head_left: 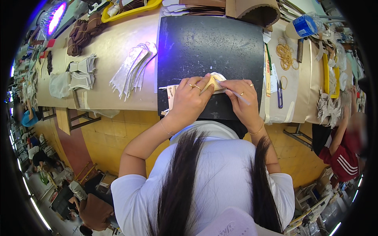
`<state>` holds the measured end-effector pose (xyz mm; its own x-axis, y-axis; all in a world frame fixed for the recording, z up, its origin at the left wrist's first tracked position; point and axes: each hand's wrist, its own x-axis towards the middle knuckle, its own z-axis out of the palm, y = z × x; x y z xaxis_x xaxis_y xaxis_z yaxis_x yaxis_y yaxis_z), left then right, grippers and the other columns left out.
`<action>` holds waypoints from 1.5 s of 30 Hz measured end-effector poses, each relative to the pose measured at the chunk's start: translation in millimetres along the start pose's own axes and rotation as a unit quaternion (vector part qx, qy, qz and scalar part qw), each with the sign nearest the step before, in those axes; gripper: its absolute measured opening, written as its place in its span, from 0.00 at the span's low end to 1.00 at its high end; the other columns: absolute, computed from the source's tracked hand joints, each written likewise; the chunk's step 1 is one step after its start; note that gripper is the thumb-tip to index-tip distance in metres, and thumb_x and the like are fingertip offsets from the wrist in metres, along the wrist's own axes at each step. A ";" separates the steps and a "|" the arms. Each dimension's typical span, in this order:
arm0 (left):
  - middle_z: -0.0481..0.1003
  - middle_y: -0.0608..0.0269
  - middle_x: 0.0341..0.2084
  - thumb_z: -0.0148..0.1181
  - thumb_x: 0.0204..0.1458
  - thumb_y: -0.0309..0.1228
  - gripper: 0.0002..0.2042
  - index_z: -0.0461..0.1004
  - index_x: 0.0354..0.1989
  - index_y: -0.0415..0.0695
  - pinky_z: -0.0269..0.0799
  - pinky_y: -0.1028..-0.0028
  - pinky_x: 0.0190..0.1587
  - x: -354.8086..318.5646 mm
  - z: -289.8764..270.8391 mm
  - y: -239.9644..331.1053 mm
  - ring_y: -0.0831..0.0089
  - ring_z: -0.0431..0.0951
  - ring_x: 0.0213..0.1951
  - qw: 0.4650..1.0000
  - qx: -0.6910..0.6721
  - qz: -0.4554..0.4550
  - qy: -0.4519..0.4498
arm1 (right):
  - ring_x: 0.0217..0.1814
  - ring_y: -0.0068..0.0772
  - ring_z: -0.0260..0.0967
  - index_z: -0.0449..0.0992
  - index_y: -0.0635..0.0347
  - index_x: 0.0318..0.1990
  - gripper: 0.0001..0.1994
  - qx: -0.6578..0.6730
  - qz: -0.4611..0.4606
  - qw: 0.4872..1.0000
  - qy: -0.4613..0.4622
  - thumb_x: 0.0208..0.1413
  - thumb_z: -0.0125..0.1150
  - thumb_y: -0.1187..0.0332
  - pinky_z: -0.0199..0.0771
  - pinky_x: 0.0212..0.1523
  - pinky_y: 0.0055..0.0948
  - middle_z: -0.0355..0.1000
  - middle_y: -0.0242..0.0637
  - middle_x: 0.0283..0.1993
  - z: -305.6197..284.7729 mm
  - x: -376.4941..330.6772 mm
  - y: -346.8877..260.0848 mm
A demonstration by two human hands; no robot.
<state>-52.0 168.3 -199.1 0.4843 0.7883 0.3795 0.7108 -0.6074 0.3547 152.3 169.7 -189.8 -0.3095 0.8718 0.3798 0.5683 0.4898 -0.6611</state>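
My left hand (pixel 189 96) is closed on a small cream-yellow piece (pixel 215 81) with a white edge, pressing it to the black board (pixel 208 43). Its fingers hide most of the piece. My right hand (pixel 245 98) is at the same piece from the right, pinching a thin, pale, flat stick (pixel 241 98) whose tip meets the piece. From under my left hand a pale printed strip (pixel 171 96) sticks out at the board's left edge.
Left of the board lie fanned white strips (pixel 136 67) and stacked white cut pieces (pixel 82 72). At right are purple-handled snips (pixel 280 96), yellow rubber bands (pixel 284 55) and a blue-labelled container (pixel 301 27). A yellow tray (pixel 130 10) sits at the back. A co-worker in red (pixel 344 153) is at far right.
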 end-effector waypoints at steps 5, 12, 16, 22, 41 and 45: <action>0.79 0.58 0.50 0.69 0.48 0.29 0.11 0.81 0.40 0.42 0.72 0.64 0.48 -1.3 -0.3 1.4 0.63 0.77 0.46 1.000 0.003 -0.004 -0.005 | 0.42 0.35 0.75 0.79 0.55 0.40 0.04 -0.027 -0.012 0.999 -0.013 0.60 0.62 0.69 0.66 0.46 0.35 0.78 0.30 0.38 -2.6 -0.5 -1.4; 0.76 0.56 0.47 0.69 0.48 0.28 0.09 0.78 0.37 0.42 0.71 0.60 0.50 1.1 -1.9 -3.4 0.57 0.75 0.48 0.999 -0.048 0.008 0.007 | 0.42 0.39 0.75 0.77 0.58 0.39 0.07 0.060 0.027 0.995 0.077 0.66 0.55 0.67 0.68 0.47 0.36 0.75 0.35 0.36 -7.5 -6.6 -3.2; 0.73 0.56 0.43 0.69 0.46 0.26 0.09 0.75 0.35 0.42 0.71 0.58 0.51 5.2 -1.6 -2.0 0.55 0.74 0.47 0.996 -0.087 0.008 0.009 | 0.44 0.38 0.75 0.76 0.63 0.43 0.10 0.184 0.097 0.971 0.117 0.70 0.51 0.67 0.74 0.46 0.33 0.73 0.42 0.41 8.1 -1.1 -2.0; 0.73 0.54 0.42 0.69 0.45 0.25 0.10 0.75 0.35 0.43 0.72 0.59 0.50 4.7 -9.0 -1.8 0.55 0.75 0.46 0.995 -0.090 0.047 -0.001 | 0.45 0.35 0.75 0.75 0.65 0.47 0.10 0.228 0.129 0.961 0.091 0.70 0.49 0.69 0.76 0.47 0.29 0.71 0.44 0.46 21.3 -5.7 6.5; 0.76 0.58 0.42 0.73 0.48 0.27 0.10 0.81 0.38 0.41 0.73 0.69 0.45 -30.0 -152.8 -117.8 0.65 0.77 0.45 0.964 0.073 -0.221 0.127 | 0.46 0.34 0.73 0.75 0.67 0.46 0.13 0.187 0.130 0.972 0.061 0.72 0.46 0.66 0.73 0.49 0.28 0.73 0.42 0.44 21.1 -8.5 10.7; 0.77 0.59 0.44 0.72 0.49 0.28 0.09 0.82 0.37 0.42 0.72 0.71 0.44 -37.1 -106.9 -161.4 0.66 0.78 0.45 0.973 0.038 -0.208 0.090 | 0.44 0.35 0.72 0.76 0.66 0.44 0.12 0.198 0.135 0.968 0.071 0.71 0.48 0.67 0.72 0.47 0.29 0.74 0.42 0.43 20.2 -5.6 6.6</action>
<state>-239.2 226.7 -179.1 0.0532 0.9304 0.3626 0.8654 -0.2242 0.4482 142.4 168.3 -209.4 -0.0671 0.9722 0.2245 0.2690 0.2343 -0.9342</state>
